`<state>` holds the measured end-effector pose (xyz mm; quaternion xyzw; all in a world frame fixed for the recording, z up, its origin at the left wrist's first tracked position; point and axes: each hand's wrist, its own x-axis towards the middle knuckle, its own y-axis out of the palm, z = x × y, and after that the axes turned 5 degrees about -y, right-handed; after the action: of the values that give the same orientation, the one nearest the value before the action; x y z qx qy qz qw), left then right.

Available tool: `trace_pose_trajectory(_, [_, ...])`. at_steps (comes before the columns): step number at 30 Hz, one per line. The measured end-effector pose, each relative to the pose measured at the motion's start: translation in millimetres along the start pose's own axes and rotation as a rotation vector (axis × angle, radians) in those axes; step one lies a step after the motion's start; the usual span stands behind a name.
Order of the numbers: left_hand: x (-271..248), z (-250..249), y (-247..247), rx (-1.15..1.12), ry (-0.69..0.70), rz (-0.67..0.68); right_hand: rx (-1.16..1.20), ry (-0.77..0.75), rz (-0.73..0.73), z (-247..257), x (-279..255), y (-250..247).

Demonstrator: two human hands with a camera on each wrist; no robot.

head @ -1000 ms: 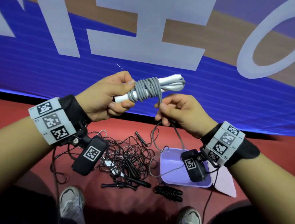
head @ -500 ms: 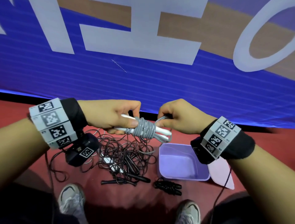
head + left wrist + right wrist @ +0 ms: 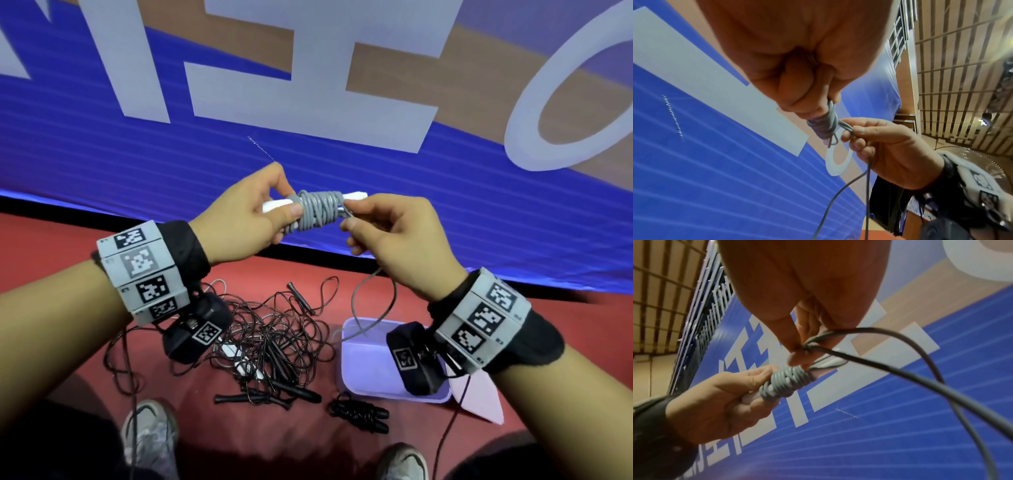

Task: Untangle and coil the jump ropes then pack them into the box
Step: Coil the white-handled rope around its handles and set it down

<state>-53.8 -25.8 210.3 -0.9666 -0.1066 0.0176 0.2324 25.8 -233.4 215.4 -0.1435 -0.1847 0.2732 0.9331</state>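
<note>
A grey jump rope [image 3: 317,210] is wound in tight turns round its two white handles [image 3: 354,195]. My left hand [image 3: 251,219] grips the handle end of this bundle [image 3: 786,386] at chest height. Just right of it, my right hand [image 3: 380,229] pinches the loose grey cord [image 3: 846,128] between thumb and forefinger beside the coil. The free cord [image 3: 375,308] hangs in a loop down over the lilac box [image 3: 363,373] on the floor. A tangle of black jump ropes [image 3: 274,339] lies left of the box.
A coiled black rope [image 3: 359,413] lies in front of the box, and the pale lid [image 3: 479,397] leans at its right. My two shoes [image 3: 147,435] stand at the bottom edge. A blue banner wall [image 3: 342,154] rises just beyond the red floor.
Both hands have lifted the grey bundle from low over the tangle back to chest height. My right hand has shifted from the coil's end to pinching the trailing cord.
</note>
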Motion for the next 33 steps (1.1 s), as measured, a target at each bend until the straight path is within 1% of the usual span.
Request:
trace_pose_trajectory(2, [-0.3, -3.4, -0.4, -0.081, 0.006, -0.034, 0.171, 0.032, -0.023, 2.1, -1.2, 4.9])
trace_pose_trajectory(4, [0.0, -5.7, -4.1, -0.174, -0.005, -0.043, 0.299, 0.080, 0.001, 3.0, -3.1, 7.0])
trace_pose_trajectory(6, [-0.2, -8.6, -10.0, -0.309, -0.015, -0.030, 0.327, 0.121, 0.044, 2.0, -4.1, 6.2])
trace_pose_trajectory(8, [-0.9, -11.5, -15.4, -0.457, -0.025, 0.005, 0.355, 0.125, 0.070, -0.6, -4.3, 4.7])
trace_pose_trajectory(12, [-5.4, -16.1, -20.0, -0.621, -0.051, 0.154, 0.502, 0.134, 0.079, -5.4, -2.8, 4.2])
trace_pose_trajectory(14, [-8.2, -17.6, -20.9, -0.670, -0.074, 0.234, 0.540, 0.156, 0.120, -11.0, -0.3, 1.2])
trace_pose_trajectory(16, [-10.3, -17.0, -23.4, -0.694, -0.083, 0.329, 0.448, 0.140, 0.190, -17.1, 1.5, -4.1])
trace_pose_trajectory(19, [-11.9, -11.9, -27.2, -0.723, -0.081, 0.524, 0.250, 0.096, 0.300, -24.1, 1.7, -8.5])
trace_pose_trajectory(21, [-12.8, -8.6, -27.3, -0.683, -0.094, 0.639, 0.136, 0.041, 0.367, -26.0, 1.3, -11.6])
trace_pose_trajectory(23, [-14.5, -6.9, -25.2, -0.583, -0.111, 0.737, -0.073, -0.021, 0.463, -27.9, 2.1, -14.0])
trace_pose_trajectory(25, [-15.2, -4.4, -22.6, -0.412, -0.121, 0.779, -0.241, 0.008, 0.519, -29.8, 4.7, -16.8])
trace_pose_trajectory(27, [-15.0, -1.8, -19.4, -0.190, -0.126, 0.749, -0.344, 0.043, 0.507, -29.1, 7.0, -21.3])
trace_pose_trajectory(29, [-13.1, 1.9, -16.5, -0.013, -0.140, 0.700, -0.417, 0.027, 0.465, -25.7, 7.9, -26.3])
trace_pose_trajectory(31, [-10.2, 5.7, -14.9, 0.093, -0.154, 0.665, -0.478, -0.013, 0.429, -21.9, 8.6, -29.4])
trace_pose_trajectory(33, [-7.4, 8.5, -12.6, 0.174, -0.146, 0.621, -0.542, -0.066, 0.429, -16.8, 7.0, -26.1])
